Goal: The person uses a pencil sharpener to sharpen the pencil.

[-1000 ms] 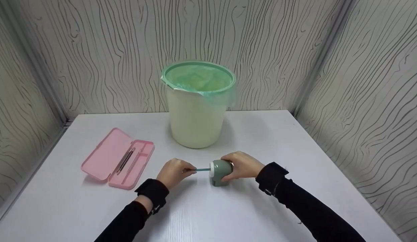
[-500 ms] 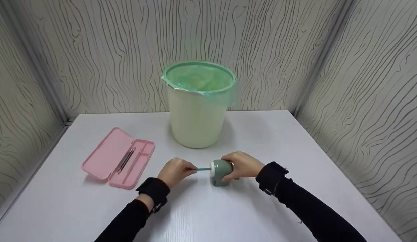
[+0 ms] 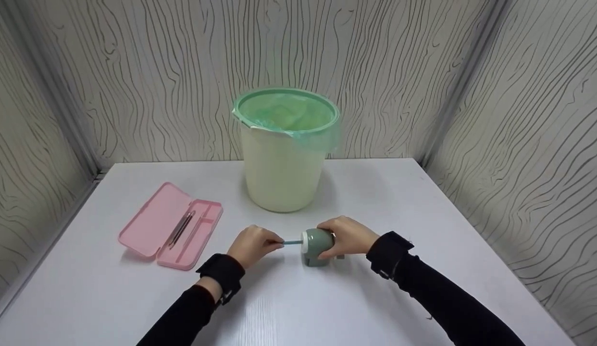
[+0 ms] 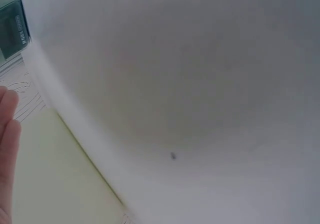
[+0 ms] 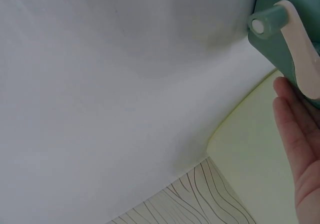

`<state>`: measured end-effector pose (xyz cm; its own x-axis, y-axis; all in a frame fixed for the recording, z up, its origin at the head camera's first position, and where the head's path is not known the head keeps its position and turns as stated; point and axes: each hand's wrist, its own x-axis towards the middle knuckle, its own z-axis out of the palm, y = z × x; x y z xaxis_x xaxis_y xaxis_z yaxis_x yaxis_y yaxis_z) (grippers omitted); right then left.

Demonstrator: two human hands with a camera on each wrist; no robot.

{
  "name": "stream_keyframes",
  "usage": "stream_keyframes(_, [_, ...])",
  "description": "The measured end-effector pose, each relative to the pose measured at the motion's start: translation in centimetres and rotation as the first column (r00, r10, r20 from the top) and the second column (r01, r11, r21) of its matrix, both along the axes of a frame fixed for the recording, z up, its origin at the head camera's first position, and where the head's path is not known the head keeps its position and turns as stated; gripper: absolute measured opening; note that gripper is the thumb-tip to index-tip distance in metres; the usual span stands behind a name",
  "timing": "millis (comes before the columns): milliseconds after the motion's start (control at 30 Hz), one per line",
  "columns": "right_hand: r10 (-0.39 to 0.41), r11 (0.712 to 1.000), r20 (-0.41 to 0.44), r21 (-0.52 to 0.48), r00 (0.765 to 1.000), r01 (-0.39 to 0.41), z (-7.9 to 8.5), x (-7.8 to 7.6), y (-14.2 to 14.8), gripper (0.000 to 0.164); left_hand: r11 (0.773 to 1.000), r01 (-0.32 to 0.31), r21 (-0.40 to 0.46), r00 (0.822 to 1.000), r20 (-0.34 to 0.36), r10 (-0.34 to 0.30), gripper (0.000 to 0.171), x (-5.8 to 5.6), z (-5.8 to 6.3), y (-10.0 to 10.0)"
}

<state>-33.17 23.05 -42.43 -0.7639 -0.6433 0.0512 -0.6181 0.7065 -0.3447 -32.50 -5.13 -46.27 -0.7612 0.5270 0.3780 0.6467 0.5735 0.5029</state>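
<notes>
while the left hand pinches the blue pencil between fingertips, the right hand grips the sharpener

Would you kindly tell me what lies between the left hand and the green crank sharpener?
The head view shows a slim blue pencil there: the left hand pinches one end, and the other reaches the green crank sharpener.
</notes>
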Motion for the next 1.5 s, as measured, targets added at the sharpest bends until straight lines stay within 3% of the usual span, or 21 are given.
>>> stream_keyframes(800, [0.013, 1.000, -0.009, 0.019, 1.000, -0.013, 0.2, -0.1, 0.0, 0.039, 1.000, 0.007, -0.009, 1.000, 0.010, -0.007, 0.009, 0.1, 0.5, 1.2])
stream_keyframes(1100, [0.010, 1.000, -0.016, 0.015, 1.000, -0.009, -0.1, 0.0, -0.1, 0.041, 1.000, 0.024, -0.014, 0.999, -0.026, -0.024, 0.008, 0.1, 0.3, 1.6])
stream_keyframes(1500, [0.011, 0.998, -0.050, 0.069, 0.999, -0.007, 0.4, -0.3, -0.4, 0.043, 0.999, 0.028, -0.038, 0.999, -0.016, -0.029, 0.008, 0.0, 0.6, 1.7])
